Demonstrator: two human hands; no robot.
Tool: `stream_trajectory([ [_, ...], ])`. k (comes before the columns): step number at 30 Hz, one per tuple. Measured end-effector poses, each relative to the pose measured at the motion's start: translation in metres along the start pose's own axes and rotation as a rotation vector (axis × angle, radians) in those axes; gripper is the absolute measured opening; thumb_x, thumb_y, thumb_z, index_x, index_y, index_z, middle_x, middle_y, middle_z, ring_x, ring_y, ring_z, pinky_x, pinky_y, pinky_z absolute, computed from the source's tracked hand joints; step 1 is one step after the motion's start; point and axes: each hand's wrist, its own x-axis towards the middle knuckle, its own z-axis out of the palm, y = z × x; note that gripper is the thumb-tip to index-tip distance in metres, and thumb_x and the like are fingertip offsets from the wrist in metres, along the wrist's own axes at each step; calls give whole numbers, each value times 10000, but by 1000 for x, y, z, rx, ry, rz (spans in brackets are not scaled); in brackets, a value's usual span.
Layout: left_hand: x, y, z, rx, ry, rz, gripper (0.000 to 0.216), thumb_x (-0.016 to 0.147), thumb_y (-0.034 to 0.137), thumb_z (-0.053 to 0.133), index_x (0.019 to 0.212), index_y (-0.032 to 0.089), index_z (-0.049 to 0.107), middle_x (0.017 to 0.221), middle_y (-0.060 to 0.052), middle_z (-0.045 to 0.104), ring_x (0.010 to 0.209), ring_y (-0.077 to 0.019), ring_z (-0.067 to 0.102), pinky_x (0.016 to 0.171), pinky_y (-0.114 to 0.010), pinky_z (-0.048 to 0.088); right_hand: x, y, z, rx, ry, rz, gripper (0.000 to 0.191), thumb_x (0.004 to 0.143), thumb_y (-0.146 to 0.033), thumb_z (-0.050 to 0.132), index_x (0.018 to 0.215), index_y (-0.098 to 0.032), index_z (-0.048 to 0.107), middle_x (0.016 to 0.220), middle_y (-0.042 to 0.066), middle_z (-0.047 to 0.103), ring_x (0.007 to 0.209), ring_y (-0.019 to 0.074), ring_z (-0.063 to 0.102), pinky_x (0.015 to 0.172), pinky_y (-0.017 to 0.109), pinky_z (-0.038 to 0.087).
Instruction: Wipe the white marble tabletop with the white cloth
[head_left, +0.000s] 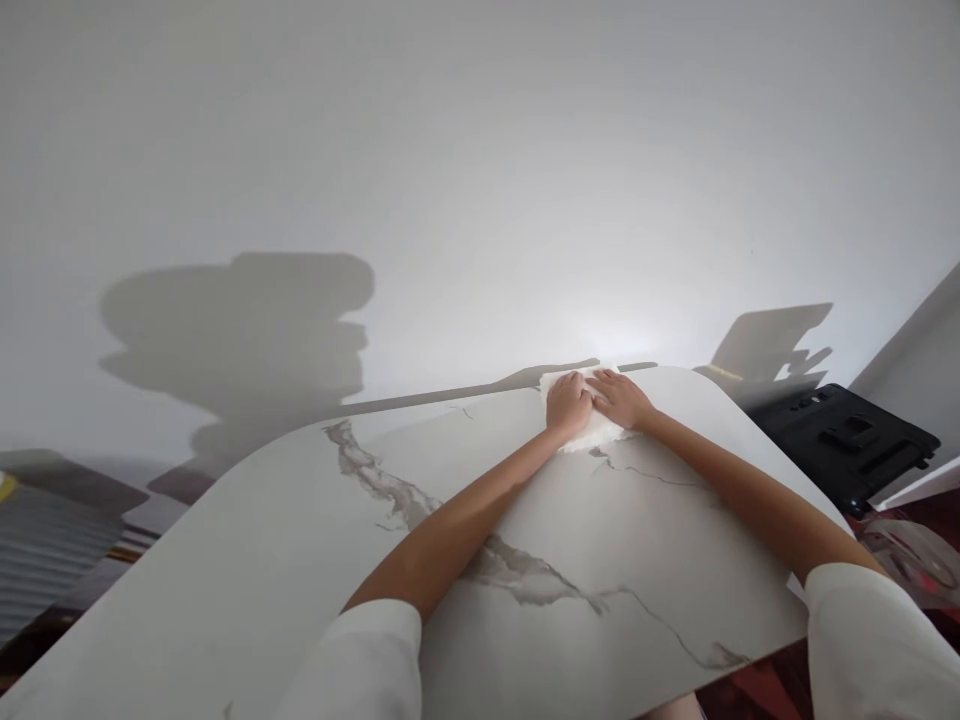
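Both my arms reach out across a white marble-patterned table (315, 560) with grey veins. My left hand (568, 403) and my right hand (621, 398) lie side by side, palms down, on a crumpled white cloth or paper towel (592, 434) near the table's far edge. Fingers of both hands are stretched flat and press on the cloth, the right hand slightly overlapping the left. Most of the cloth is hidden under the hands.
A plain white wall (480, 150) rises right behind the table's far edge. A black plastic object (847, 440) sits to the right beyond the table. Clear plastic wrapping (915, 560) lies lower right; grey slatted items (45, 540) are at the left.
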Motion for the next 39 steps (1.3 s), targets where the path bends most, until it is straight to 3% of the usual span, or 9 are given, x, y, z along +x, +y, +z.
stream_trajectory([
  [6, 33, 10, 20, 125, -50, 52, 215, 881, 139, 352, 1019, 169, 514, 1176, -102, 580, 1164, -229, 477, 997, -360, 333, 11, 39, 11, 12, 25, 73, 454, 936, -309, 386, 1343, -148, 507, 1384, 128, 494, 1303, 302, 399, 1053, 465, 340],
  [11, 27, 25, 28, 181, -52, 168, 233, 902, 143, 339, 1070, 146, 500, 1179, -115, 563, 1149, -228, 472, 990, -349, 328, -12, 41, 8, -68, 55, 128, 460, 940, -288, 368, 1365, -147, 474, 1407, 121, 466, 1321, 303, 372, 1062, 455, 327],
  [19, -29, 41, 21, 240, -37, 269, 304, 893, 144, 349, 1165, 107, 481, 1254, -143, 523, 1193, -256, 440, 990, -377, 333, -64, 2, -10, -130, 57, 126, 461, 926, -227, 350, 1364, -132, 460, 1408, 141, 453, 1319, 299, 363, 1051, 437, 332],
  [28, -101, 54, -6, 217, -85, 269, 416, 894, 163, 346, 1288, 62, 437, 1379, -162, 456, 1304, -270, 370, 1077, -390, 285, -116, -55, -27, -156, 6, 168, 473, 933, -236, 360, 1383, -114, 439, 1430, 149, 430, 1337, 296, 349, 1073, 423, 313],
  [34, -158, 65, -25, 85, -164, 180, 501, 875, 168, 320, 1359, 56, 387, 1463, -150, 379, 1378, -243, 287, 1141, -385, 207, -164, -91, -36, -139, 46, 123, 490, 935, -269, 357, 1386, -99, 442, 1436, 167, 419, 1344, 319, 344, 1070, 467, 327],
  [39, -207, 91, -44, -46, -362, 14, 621, 833, 213, 357, 1438, 91, 286, 1546, -98, 223, 1437, -218, 136, 1174, -377, 112, -214, -103, -50, -41, 47, 2, 507, 964, -329, 331, 1438, -156, 373, 1485, 122, 348, 1386, 269, 270, 1101, 469, 296],
])
